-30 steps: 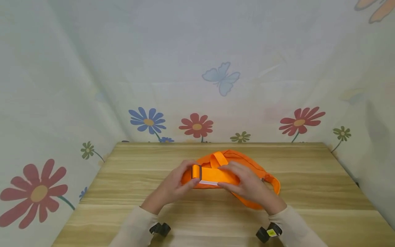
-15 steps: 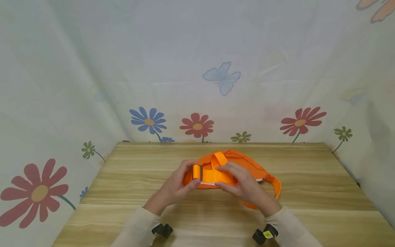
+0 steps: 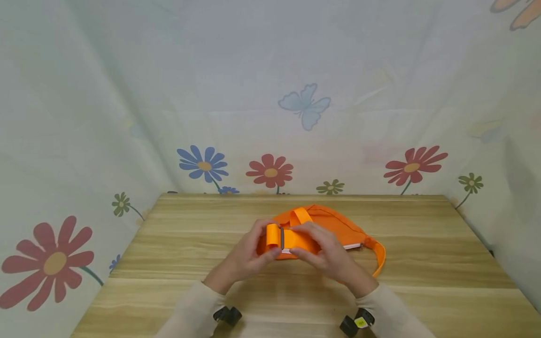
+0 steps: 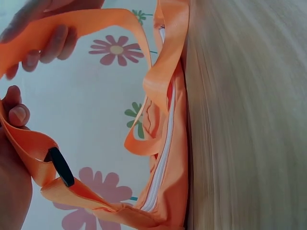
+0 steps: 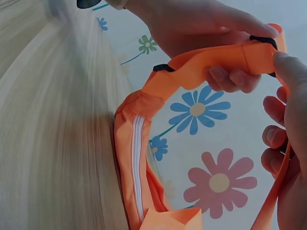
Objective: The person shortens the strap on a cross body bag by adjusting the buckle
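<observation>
An orange waist bag point(image 3: 338, 225) with a white zipper point(image 4: 158, 177) rests on the wooden table, its wide strap point(image 3: 297, 239) raised between both hands. My left hand point(image 3: 249, 251) grips a folded loop of strap beside a dark slider buckle point(image 3: 282, 238). Fingers and thumb of my right hand point(image 3: 327, 249) hold the flat strap just to the right of that buckle. Both hands show close together in the right wrist view, near the slider. A second black buckle point(image 5: 163, 68) sits lower on the strap there, toward the bag.
The wooden table point(image 3: 190, 225) extends on both sides of the bag. A pale cloth backdrop point(image 3: 236, 94) with printed flowers hangs behind and beside it. A strap loop point(image 3: 379, 256) lies at the bag's right end.
The hands have drawn slightly closer, left hand moving right and right hand moving left. The slider buckle has shifted right, and more of the bag's right side shows.
</observation>
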Tool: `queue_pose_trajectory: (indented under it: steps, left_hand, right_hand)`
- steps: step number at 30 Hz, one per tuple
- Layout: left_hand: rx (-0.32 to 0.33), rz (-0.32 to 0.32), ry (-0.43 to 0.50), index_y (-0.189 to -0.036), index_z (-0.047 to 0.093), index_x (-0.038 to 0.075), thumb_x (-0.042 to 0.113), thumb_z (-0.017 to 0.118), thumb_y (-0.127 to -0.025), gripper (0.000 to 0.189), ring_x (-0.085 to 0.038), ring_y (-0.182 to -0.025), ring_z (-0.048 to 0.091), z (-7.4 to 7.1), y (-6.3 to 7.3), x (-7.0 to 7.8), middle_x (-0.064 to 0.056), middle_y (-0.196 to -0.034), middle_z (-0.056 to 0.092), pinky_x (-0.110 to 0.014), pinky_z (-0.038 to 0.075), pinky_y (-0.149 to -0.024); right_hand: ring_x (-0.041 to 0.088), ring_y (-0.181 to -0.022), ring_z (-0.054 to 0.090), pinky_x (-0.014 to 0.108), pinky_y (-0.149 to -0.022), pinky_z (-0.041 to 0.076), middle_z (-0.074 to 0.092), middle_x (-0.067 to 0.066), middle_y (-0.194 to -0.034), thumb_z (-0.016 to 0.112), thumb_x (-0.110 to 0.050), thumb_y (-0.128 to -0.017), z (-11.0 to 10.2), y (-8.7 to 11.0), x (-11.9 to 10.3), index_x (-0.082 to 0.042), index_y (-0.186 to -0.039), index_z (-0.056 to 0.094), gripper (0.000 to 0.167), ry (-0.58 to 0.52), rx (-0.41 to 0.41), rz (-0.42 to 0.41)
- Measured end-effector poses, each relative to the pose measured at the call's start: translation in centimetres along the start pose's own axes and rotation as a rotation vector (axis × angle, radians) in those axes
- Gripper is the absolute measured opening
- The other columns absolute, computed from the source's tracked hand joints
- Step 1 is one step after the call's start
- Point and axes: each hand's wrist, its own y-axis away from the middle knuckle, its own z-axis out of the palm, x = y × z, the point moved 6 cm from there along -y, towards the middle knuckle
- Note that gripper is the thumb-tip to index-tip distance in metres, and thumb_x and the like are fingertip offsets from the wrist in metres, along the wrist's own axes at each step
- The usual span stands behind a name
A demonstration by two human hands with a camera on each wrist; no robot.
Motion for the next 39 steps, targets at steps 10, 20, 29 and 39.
queue_pose_trajectory:
  steps: [10,20,29,39]
  left_hand:
    - [0.011,-0.001,-0.04,-0.143,0.049,0.01,0.025,0.072,-0.102,0.048,-0.013,-0.109,0.066,-0.3,0.1,0.2,-0.007,-0.128,0.066,-0.025,0.062,-0.097]
    - [0.09,0.093,-0.045,-0.135,0.051,0.01,0.025,0.071,-0.104,0.04,-0.015,-0.1,0.062,-1.8,0.5,-0.4,-0.006,-0.109,0.062,-0.024,0.059,-0.089]
    - [0.054,0.121,0.045,-0.137,0.047,0.005,0.022,0.072,-0.104,0.045,-0.014,-0.099,0.063,-1.1,0.1,-0.5,-0.007,-0.112,0.062,-0.023,0.062,-0.091]
    - [0.013,0.108,0.056,-0.14,0.048,0.005,0.027,0.077,-0.102,0.053,-0.021,-0.114,0.067,-0.5,0.1,-0.3,-0.011,-0.128,0.064,-0.029,0.059,-0.106]
  right_hand:
    - [0.019,-0.107,0.069,0.031,-0.091,0.065,0.074,0.007,-0.129,0.091,-0.024,-0.088,-0.4,-0.2,-0.4,-0.008,-0.138,0.068,0.058,0.15,-0.083,0.112]
    - [0.013,-0.102,0.066,0.036,-0.092,0.064,0.073,-0.002,-0.119,0.09,-0.021,-0.089,-1.9,0.7,0.3,-0.014,-0.133,0.072,0.048,0.253,-0.109,0.066]
    - [0.014,-0.099,0.069,0.032,-0.088,0.064,0.074,0.002,-0.117,0.089,-0.014,-0.09,-1.3,0.6,0.3,-0.01,-0.128,0.071,0.042,0.144,-0.048,-0.018]
    - [0.017,-0.102,0.07,0.029,-0.086,0.065,0.075,0.004,-0.121,0.091,-0.016,-0.087,-0.9,-0.5,-1.0,-0.01,-0.13,0.071,0.047,0.128,-0.077,0.018]
